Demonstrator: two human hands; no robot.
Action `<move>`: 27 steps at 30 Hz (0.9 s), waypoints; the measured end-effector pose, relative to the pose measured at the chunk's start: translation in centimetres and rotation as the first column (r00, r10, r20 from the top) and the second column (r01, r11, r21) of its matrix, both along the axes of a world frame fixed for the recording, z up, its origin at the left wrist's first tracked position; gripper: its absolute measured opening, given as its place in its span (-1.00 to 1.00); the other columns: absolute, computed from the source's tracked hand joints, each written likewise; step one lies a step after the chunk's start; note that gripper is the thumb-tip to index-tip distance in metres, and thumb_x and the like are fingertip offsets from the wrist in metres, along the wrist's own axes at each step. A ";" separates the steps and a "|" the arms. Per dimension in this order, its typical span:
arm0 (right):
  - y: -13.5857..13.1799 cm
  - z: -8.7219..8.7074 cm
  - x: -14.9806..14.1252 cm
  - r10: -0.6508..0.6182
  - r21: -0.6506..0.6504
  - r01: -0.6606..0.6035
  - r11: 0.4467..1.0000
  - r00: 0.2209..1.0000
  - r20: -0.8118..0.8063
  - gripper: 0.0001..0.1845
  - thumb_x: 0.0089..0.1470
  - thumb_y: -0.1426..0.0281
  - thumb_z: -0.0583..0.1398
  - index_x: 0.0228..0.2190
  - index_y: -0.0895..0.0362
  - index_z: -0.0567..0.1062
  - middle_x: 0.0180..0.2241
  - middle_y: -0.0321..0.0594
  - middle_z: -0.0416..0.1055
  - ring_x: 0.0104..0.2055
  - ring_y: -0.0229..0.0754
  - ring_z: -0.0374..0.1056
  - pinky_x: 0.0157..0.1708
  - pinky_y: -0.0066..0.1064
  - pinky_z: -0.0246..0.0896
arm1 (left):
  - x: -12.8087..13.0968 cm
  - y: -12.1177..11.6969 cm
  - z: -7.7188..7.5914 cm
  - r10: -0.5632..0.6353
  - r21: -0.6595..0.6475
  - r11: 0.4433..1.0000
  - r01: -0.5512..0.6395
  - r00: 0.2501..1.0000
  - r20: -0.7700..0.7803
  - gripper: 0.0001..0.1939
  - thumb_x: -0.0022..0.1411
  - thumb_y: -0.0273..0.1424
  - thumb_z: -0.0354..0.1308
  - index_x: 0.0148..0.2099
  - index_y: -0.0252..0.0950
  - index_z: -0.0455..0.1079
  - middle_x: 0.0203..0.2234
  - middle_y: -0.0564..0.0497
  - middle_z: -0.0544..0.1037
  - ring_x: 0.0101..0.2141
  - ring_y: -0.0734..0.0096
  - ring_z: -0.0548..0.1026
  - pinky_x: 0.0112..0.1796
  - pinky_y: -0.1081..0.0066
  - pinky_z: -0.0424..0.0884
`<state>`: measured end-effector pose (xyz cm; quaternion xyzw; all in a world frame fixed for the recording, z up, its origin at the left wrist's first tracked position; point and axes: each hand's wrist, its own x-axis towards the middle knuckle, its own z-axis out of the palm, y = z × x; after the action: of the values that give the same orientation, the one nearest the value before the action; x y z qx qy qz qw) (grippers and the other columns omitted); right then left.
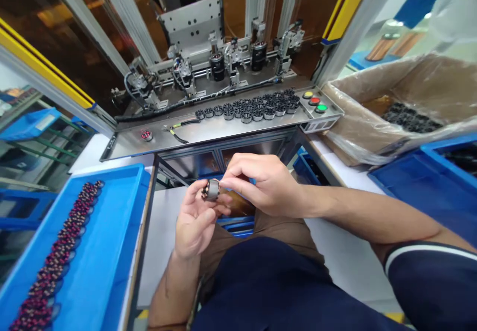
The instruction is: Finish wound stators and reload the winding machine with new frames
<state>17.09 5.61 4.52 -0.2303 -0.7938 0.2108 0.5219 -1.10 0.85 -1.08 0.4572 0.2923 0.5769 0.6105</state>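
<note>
In front of my lap, my left hand point(197, 224) grips a small motor stator point(212, 190) between thumb and fingers. A grey metal ring makes up its outside, and dark and copper-coloured parts show at its end. From the right, my right hand point(263, 184) meets it with thumb and forefinger pinched at its edge. Whatever lies in that pinch is too small to make out. Beyond the hands, pliers with yellow-green and black handles point(181, 128) lie spread on the metal ledge point(149, 149). Left of them sits one stator with red-pink ends point(146, 135).
Several black-and-grey stators point(257, 108) stand in rows before the machine fixtures point(218, 65). Coloured push buttons point(315, 101) are at the ledge's right end. A blue tray point(112, 231) holds a long row of finished-looking wound parts point(69, 236). A plastic-lined carton point(354, 107) stands right.
</note>
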 end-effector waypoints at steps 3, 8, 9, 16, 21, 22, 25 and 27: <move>0.2 -0.2 -0.4 0.065 -0.011 -0.066 0.998 0.996 -0.053 -0.82 0.24 0.52 0.23 -0.44 0.22 0.51 -0.48 -0.25 0.46 -0.43 -0.33 0.36 -0.40 -0.52 0.28 | -0.3 0.4 -0.1 0.159 0.077 0.984 -0.160 0.987 0.009 -0.67 0.16 -0.03 0.28 -0.07 0.02 0.41 -0.06 0.06 0.54 -0.08 0.31 0.57 -0.13 0.31 0.55; 0.7 -0.4 -0.4 0.205 0.048 -0.202 0.978 0.974 -0.092 -0.84 0.26 0.52 0.21 -0.40 0.22 0.52 -0.45 -0.25 0.46 -0.41 -0.34 0.37 -0.38 -0.53 0.31 | 0.1 1.5 0.3 -0.167 -0.226 0.962 0.151 0.985 -0.050 -0.32 0.27 0.22 -0.09 -0.24 -0.30 0.49 -0.41 -0.12 0.60 -0.33 0.21 0.60 -0.33 0.27 0.55; 0.7 -0.5 -0.2 0.216 0.055 -0.212 0.976 0.972 -0.088 -0.84 0.26 0.51 0.21 -0.40 0.23 0.52 -0.44 -0.25 0.46 -0.40 -0.34 0.37 -0.37 -0.53 0.32 | 0.2 1.5 0.4 -0.277 -0.259 0.930 0.259 0.960 -0.033 -0.29 0.27 0.22 -0.08 -0.32 -0.35 0.50 -0.52 -0.13 0.57 -0.44 0.23 0.57 -0.44 0.31 0.52; 0.3 -0.6 0.6 0.101 0.044 -0.098 0.994 0.991 -0.084 -0.77 0.29 0.45 0.21 -0.44 0.22 0.50 -0.47 -0.26 0.46 -0.43 -0.35 0.37 -0.40 -0.52 0.30 | 0.5 0.7 0.3 -0.192 -0.082 0.977 0.197 0.979 0.066 -0.74 0.25 -0.23 0.28 -0.08 -0.27 0.53 -0.41 -0.02 0.61 -0.50 0.45 0.57 -0.53 0.55 0.47; 0.0 -0.7 0.7 0.074 0.032 -0.071 0.997 0.993 -0.096 -0.80 0.26 0.49 0.23 -0.44 0.22 0.49 -0.49 -0.26 0.45 -0.44 -0.35 0.36 -0.43 -0.53 0.29 | 1.1 0.6 -0.1 0.059 0.128 0.990 -0.064 0.997 0.042 -0.56 0.03 -0.37 0.47 -0.03 -0.06 0.47 -0.18 0.04 0.59 -0.27 0.42 0.61 -0.33 0.50 0.56; 0.0 -0.7 0.7 0.084 0.037 -0.080 0.996 0.991 -0.100 -0.80 0.25 0.50 0.24 -0.45 0.23 0.49 -0.49 -0.25 0.45 -0.44 -0.35 0.36 -0.43 -0.52 0.30 | 1.3 0.7 -0.2 0.095 0.148 0.984 -0.100 0.995 0.039 -0.56 0.01 -0.38 0.48 -0.05 -0.07 0.47 -0.16 0.04 0.58 -0.24 0.42 0.60 -0.28 0.49 0.57; 0.1 -0.9 0.7 0.110 0.044 -0.106 0.993 0.989 -0.103 -0.82 0.25 0.52 0.23 -0.43 0.22 0.49 -0.47 -0.25 0.46 -0.42 -0.34 0.37 -0.41 -0.51 0.32 | 1.4 0.9 -0.6 0.147 0.181 0.973 -0.146 0.989 0.008 -0.56 -0.01 -0.33 0.50 -0.06 -0.13 0.51 -0.22 0.02 0.56 -0.19 0.41 0.58 -0.16 0.44 0.57; 0.3 -1.1 0.7 0.112 0.043 -0.108 0.993 0.988 -0.104 -0.83 0.26 0.52 0.22 -0.42 0.21 0.50 -0.46 -0.25 0.47 -0.41 -0.34 0.39 -0.39 -0.50 0.34 | 1.2 1.0 -0.7 0.138 0.179 0.975 -0.133 0.990 -0.014 -0.61 0.02 -0.30 0.48 -0.08 -0.17 0.53 -0.22 -0.01 0.55 -0.17 0.39 0.57 -0.16 0.43 0.57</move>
<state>17.75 5.88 3.41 -0.1647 -0.7803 0.2363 0.5551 0.13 1.86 -1.82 0.4965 0.2779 0.6349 0.5226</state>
